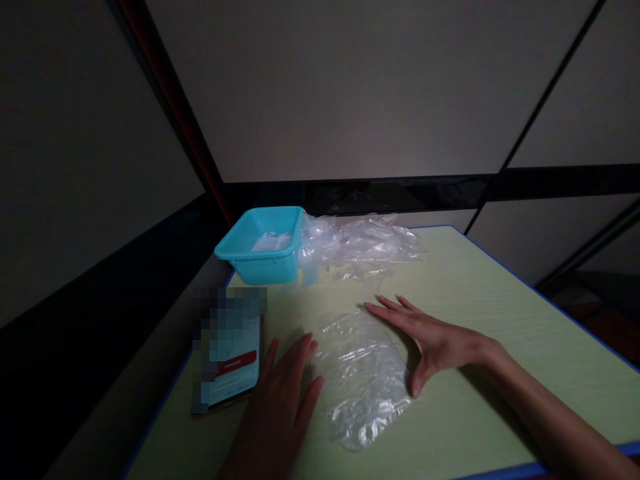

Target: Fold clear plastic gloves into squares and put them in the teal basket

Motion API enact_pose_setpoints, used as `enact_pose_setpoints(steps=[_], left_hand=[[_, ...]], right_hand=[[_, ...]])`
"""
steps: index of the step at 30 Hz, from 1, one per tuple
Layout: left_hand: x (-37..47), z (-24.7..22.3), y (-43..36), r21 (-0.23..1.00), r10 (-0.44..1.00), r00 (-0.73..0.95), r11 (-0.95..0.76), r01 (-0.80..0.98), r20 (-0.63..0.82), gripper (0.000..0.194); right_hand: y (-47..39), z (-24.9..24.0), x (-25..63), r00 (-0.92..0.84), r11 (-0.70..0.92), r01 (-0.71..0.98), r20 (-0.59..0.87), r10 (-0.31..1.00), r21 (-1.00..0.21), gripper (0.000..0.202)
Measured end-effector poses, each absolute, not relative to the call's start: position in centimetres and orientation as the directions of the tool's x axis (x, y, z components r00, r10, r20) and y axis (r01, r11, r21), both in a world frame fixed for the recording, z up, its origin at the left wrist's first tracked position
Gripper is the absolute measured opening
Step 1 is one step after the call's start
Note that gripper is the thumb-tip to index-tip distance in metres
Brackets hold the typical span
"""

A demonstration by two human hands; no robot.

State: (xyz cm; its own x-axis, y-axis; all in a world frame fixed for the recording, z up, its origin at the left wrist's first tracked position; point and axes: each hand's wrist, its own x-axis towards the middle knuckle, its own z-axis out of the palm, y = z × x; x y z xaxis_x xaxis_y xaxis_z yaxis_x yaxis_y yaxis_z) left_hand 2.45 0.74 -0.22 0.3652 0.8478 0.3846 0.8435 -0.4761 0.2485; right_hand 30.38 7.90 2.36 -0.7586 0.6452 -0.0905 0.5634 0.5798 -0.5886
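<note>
A clear plastic bag (367, 373) lies flat and slightly wrinkled on the pale green table (480, 287). My right hand (425, 337) has its fingers spread, with the fingertips at the bag's far right corner and the thumb at its right edge. Along the bag's left side is my left hand (285, 383), its fingers apart and the fingertips close to the bag's edge; whether they touch it I cannot tell. Neither hand grips anything.
A turquoise plastic basket (267, 269) with something white and clear inside stands at the back left. Beside it lies a heap of crumpled clear plastic bags (370, 239). A phone or tablet with a lit screen (250, 337), partly blurred, rests at the left. Panelled walls (350, 100) rise behind.
</note>
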Motion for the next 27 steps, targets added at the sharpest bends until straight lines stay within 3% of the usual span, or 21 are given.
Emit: enact_pose_setpoints(steps=[15,22,24,27], left_hand=[[2.3,-0.6,1.0,0.17,0.831,0.411,-0.498,0.851,0.375,0.042],[2.1,-0.8,1.2,0.095,0.828,0.429,-0.491,0.866,0.361,0.061],[2.2,-0.1,1.0,0.115,0.811,0.444,-0.518,0.848,0.381,0.06],[3.4,1.8,0.7,0.159,0.749,0.571,-0.642,0.75,0.335,0.055]], right_hand=[[7.8,2.4,30.4,-0.736,0.553,0.59,-0.11,0.668,-0.589,0.113],[7.5,1.9,30.1,-0.739,0.593,0.575,-0.046,0.672,-0.564,0.111],[7.5,2.3,29.9,-0.746,0.615,0.55,-0.001,0.666,-0.565,0.103],[7.4,3.1,29.5,-0.722,0.624,0.522,0.089,0.686,-0.582,0.076]])
